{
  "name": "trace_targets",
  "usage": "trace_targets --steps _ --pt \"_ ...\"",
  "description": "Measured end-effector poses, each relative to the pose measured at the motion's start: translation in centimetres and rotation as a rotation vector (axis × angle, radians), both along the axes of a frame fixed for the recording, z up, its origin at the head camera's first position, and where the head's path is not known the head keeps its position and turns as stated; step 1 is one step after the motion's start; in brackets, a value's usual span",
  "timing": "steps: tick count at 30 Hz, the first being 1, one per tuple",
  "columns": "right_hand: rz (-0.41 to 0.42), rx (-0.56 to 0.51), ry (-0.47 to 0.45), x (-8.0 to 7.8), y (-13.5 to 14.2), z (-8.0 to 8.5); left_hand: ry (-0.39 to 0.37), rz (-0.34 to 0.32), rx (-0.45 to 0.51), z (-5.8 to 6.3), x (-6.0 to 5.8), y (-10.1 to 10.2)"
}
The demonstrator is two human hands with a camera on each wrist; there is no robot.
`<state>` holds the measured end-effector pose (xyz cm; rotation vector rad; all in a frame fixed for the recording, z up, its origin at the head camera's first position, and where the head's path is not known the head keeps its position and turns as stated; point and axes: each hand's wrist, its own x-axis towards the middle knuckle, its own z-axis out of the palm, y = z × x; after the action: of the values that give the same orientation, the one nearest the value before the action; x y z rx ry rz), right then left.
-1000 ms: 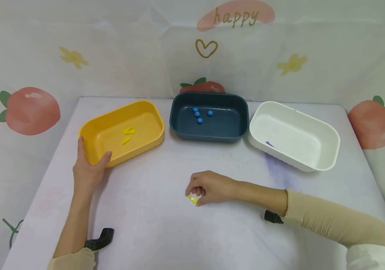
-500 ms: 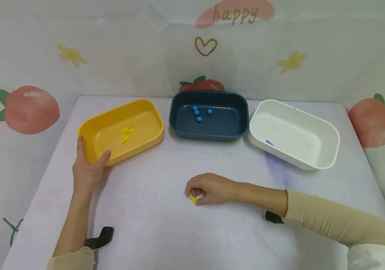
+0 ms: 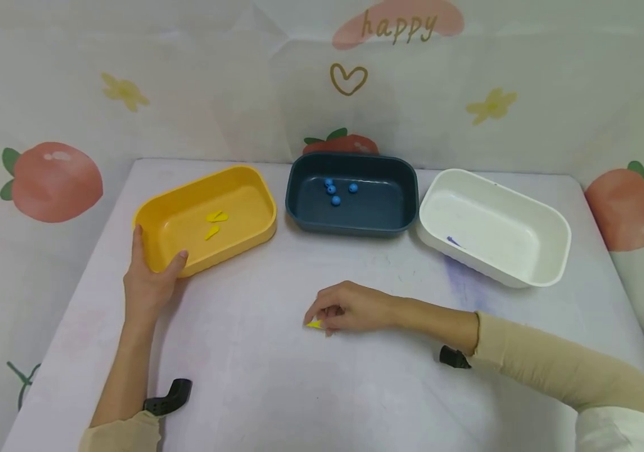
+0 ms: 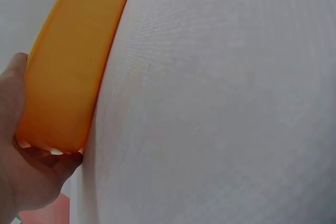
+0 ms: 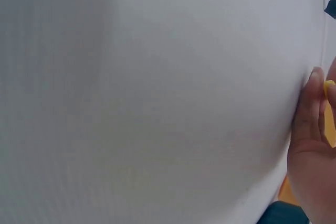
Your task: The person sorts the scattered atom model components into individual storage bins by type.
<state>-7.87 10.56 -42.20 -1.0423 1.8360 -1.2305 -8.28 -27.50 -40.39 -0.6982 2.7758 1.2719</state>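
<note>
My left hand [image 3: 149, 285] holds the near-left corner of a yellow plastic bin [image 3: 231, 251], thumb on its front side and fingers round its left end. The left wrist view shows that hand [image 4: 26, 166] against the bin's orange-looking wall [image 4: 73, 72]. Inside the bin lie several small flat yellow pieces [image 3: 211, 232]. Over the middle of the table my right hand [image 3: 356, 307] pinches a similar small yellow piece [image 3: 314, 324] with its fingertips; the hand partly covers it. Only the edge of the right hand [image 5: 310, 156] shows in the right wrist view, with a bit of yellow [image 5: 328, 86] at its fingers.
A dark blue bin [image 3: 350, 229] with several blue beads [image 3: 336, 201] stands at the back centre. Right of it is an angled white bin [image 3: 497, 273] with a small purple piece [image 3: 453, 241] inside. A white cloth [image 3: 277, 376] covers the table; a printed backdrop rises behind.
My right hand has lifted slightly and shifted a little left with the yellow piece, which was lower on the table before. The left hand and the bins stay put.
</note>
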Motion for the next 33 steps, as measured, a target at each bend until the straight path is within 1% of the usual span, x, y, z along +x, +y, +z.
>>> trace_targets --steps 2,3,7,10,15,17,26,30,33 --pt "-0.029 -0.016 -0.075 -0.2 0.0 -0.1 -0.003 0.002 0.0 0.0 0.0 0.0" --pt "-0.043 -0.02 -0.097 -0.3 -0.1 -0.1 -0.002 0.003 -0.001 0.0 0.0 0.0" --pt "-0.112 -0.026 -0.133 -0.7 -0.2 -0.2 -0.007 0.002 -0.014 0.0 -0.1 0.1" --pt "-0.154 -0.018 -0.128 -1.1 -0.4 0.0 -0.024 0.003 -0.019 0.0 -0.2 0.1" --pt "-0.199 0.029 -0.045 -1.8 -0.6 0.7 -0.022 0.003 -0.016 0.0 -0.2 0.0" --pt "-0.206 0.041 -0.02 -2.2 -0.8 1.2 -0.015 0.001 -0.017 0.0 -0.2 0.0" --pt "-0.198 0.067 0.025 -3.4 -1.5 2.8 -0.007 0.01 -0.002 0.1 0.0 0.0" --pt "-0.174 0.068 0.045 -4.0 -2.1 3.8 -0.007 0.009 -0.005 0.1 0.0 0.0" --pt "-0.146 0.062 0.035 -4.4 -2.6 4.4 -0.009 0.01 -0.005 0.0 0.0 0.0"
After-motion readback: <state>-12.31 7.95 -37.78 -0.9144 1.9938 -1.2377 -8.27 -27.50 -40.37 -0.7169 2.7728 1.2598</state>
